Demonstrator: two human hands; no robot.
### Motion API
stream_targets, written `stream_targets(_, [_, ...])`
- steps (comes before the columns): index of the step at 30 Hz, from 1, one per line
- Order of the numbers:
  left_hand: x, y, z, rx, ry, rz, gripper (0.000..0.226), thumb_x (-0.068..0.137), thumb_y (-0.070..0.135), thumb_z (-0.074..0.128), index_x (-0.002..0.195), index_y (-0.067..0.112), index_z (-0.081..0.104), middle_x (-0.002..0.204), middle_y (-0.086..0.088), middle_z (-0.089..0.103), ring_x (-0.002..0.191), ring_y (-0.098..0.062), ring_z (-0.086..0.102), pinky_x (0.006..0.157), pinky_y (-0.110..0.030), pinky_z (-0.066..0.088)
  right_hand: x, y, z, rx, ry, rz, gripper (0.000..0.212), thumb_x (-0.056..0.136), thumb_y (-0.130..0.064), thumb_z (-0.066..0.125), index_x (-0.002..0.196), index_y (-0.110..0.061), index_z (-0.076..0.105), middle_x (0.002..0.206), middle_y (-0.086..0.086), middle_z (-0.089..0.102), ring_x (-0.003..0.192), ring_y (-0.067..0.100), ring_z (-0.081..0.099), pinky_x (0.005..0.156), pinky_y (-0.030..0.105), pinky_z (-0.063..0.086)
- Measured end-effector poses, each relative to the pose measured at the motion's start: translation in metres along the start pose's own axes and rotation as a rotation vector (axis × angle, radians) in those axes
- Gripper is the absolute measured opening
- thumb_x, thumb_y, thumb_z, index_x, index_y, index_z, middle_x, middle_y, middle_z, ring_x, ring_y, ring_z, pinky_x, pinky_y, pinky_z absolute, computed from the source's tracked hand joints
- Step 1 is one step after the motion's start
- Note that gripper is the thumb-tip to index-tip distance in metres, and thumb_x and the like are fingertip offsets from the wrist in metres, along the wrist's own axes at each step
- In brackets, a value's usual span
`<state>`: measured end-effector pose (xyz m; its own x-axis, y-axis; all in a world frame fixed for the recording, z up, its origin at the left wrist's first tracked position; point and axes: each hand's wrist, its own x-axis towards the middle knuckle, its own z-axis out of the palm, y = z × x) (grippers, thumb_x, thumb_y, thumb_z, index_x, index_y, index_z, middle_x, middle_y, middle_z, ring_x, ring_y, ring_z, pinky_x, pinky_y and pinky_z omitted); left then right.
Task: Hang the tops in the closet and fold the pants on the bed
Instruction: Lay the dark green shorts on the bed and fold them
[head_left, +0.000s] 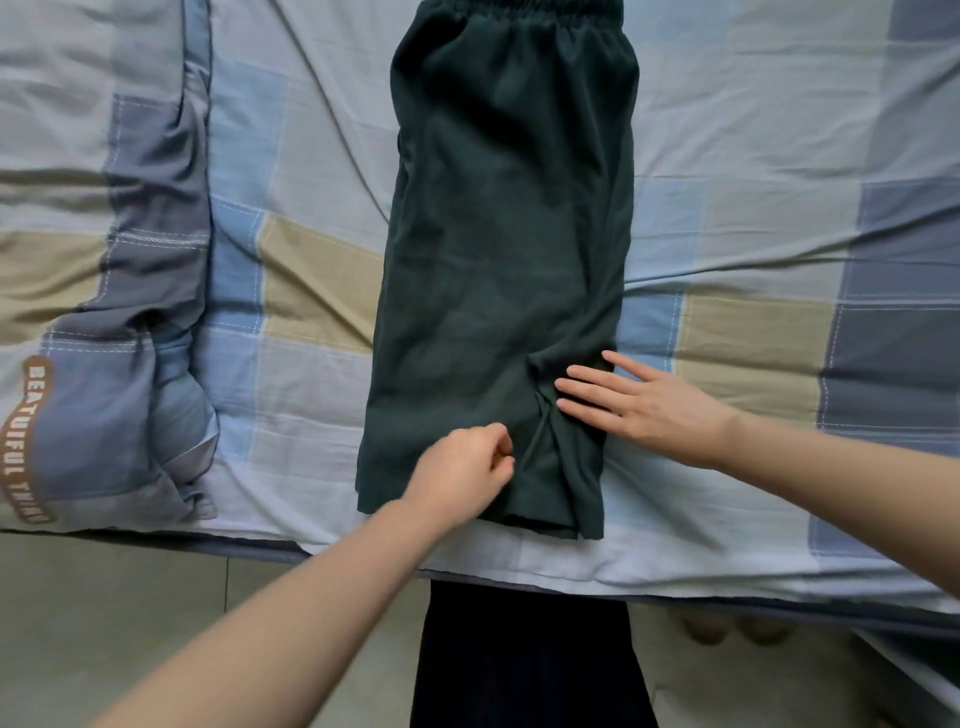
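pants: dark green pants (509, 234) lie flat on the bed (753, 156), folded lengthwise so the legs stack; elastic waistband (519, 13) at the far end, hems at the near edge of the bed
left hand: left hand (465, 470) at the hem end, fingers curled, thumb and fingertips close together at the cloth; looks like a pinch on a crease, but cannot tell if fabric is really caught
right hand: right hand (649, 402) flat, fingers straight and spread, pressing the right edge of the pants near the hems; holds nothing
handling: thin soft cloth, light, limp, wrinkles easily; won't keep shape if lifted by one point; likely needs smoothing first
where to hold: both hem corners, then bring them up to the waistband
other: rolled plaid quilt (130, 312) at left, printed label (28, 441) on it
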<state>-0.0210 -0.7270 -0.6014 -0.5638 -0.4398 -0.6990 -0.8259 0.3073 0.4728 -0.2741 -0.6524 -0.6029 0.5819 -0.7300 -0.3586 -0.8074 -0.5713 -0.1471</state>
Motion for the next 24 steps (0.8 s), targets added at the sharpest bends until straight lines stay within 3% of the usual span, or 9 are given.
stream_targets(3, [-0.004,-0.038,-0.04,0.466,0.288,0.492,0.021,0.076,0.006,0.066,0.097,0.011,0.067,0.096,-0.007,0.066,0.09,-0.031,0.061,0.073,-0.039,0.05,0.003,0.003,0.006,-0.01,0.013,0.015,0.059,0.088,0.0,0.034,0.144,-0.013,0.042,0.149,0.01,0.041,0.136,0.029,0.041,0.109,0.05,0.036])
stream_targets(5, [0.001,-0.068,-0.068,0.716,0.343,0.68,0.034,0.083,0.002,0.053,0.113,0.01,0.068,0.118,-0.011,0.066,0.11,-0.034,0.061,0.093,-0.043,0.049,0.009,0.005,0.008,-0.02,-0.008,0.038,0.058,0.09,-0.004,0.028,0.147,-0.014,0.037,0.151,0.009,0.037,0.138,0.027,0.037,0.112,0.048,0.033])
stream_targets(10, [0.024,-0.106,-0.117,1.069,0.116,0.663,0.072,0.082,0.002,0.045,0.15,0.022,0.034,0.155,-0.008,0.035,0.141,-0.033,0.035,0.114,-0.055,0.029,0.023,0.008,0.005,0.062,-0.071,0.059,0.057,0.09,-0.008,0.029,0.145,-0.015,0.04,0.15,0.006,0.04,0.137,0.024,0.039,0.111,0.047,0.035])
stream_targets(14, [0.044,-0.1,-0.124,1.052,-0.01,0.653,0.062,0.092,0.01,0.026,0.15,0.027,0.034,0.157,-0.005,0.03,0.144,-0.028,0.03,0.118,-0.052,0.019,0.026,0.012,0.005,0.332,-0.136,0.09,0.062,0.093,-0.014,0.041,0.151,-0.028,0.023,0.157,-0.009,0.014,0.147,0.011,0.011,0.12,0.037,0.005])
stream_targets(17, [0.056,-0.1,-0.121,0.76,-0.136,0.552,0.062,0.094,0.012,0.049,0.148,0.037,0.031,0.158,0.014,0.013,0.149,-0.01,0.006,0.121,-0.034,-0.006,0.033,0.02,-0.006,0.831,-0.169,0.242,0.062,0.088,-0.005,0.048,0.144,-0.03,0.041,0.151,-0.016,0.028,0.142,0.0,0.02,0.12,0.028,0.009])
stream_targets(19, [0.059,-0.09,-0.131,0.244,-0.183,0.352,0.046,0.092,0.002,0.05,0.128,0.028,0.061,0.142,0.017,0.044,0.135,0.001,0.035,0.118,-0.028,0.017,0.039,0.034,-0.017,1.349,-0.061,0.473,0.037,0.089,-0.012,0.051,0.123,-0.017,0.064,0.13,-0.009,0.058,0.121,0.001,0.049,0.107,0.024,0.034])
stream_targets(21, [0.067,-0.078,-0.149,-0.41,0.01,0.055,0.031,0.096,0.005,0.047,0.086,0.015,0.073,0.089,0.009,0.072,0.08,0.003,0.062,0.081,-0.027,0.049,0.043,0.055,-0.026,1.858,0.197,0.791,0.023,0.087,-0.023,0.053,0.098,-0.01,0.068,0.098,0.0,0.068,0.094,0.011,0.06,0.085,0.027,0.047])
stream_targets(22, [0.074,-0.075,-0.157,-0.629,0.123,-0.09,0.033,0.099,0.01,0.046,0.074,0.015,0.067,0.066,0.009,0.068,0.059,0.0,0.059,0.061,-0.023,0.048,0.045,0.067,-0.027,2.024,0.318,0.979,0.023,0.091,-0.029,0.051,0.093,-0.011,0.065,0.088,0.003,0.07,0.085,0.016,0.064,0.08,0.03,0.05])
stream_targets(24, [0.084,-0.07,-0.165,-0.821,0.24,-0.246,0.037,0.102,0.026,0.046,0.069,0.016,0.058,0.05,0.012,0.059,0.047,-0.002,0.053,0.047,-0.018,0.041,0.047,0.085,-0.024,2.149,0.406,1.264,0.041,0.1,-0.045,0.035,0.088,-0.016,0.06,0.072,0.003,0.072,0.065,0.017,0.07,0.07,0.031,0.051])
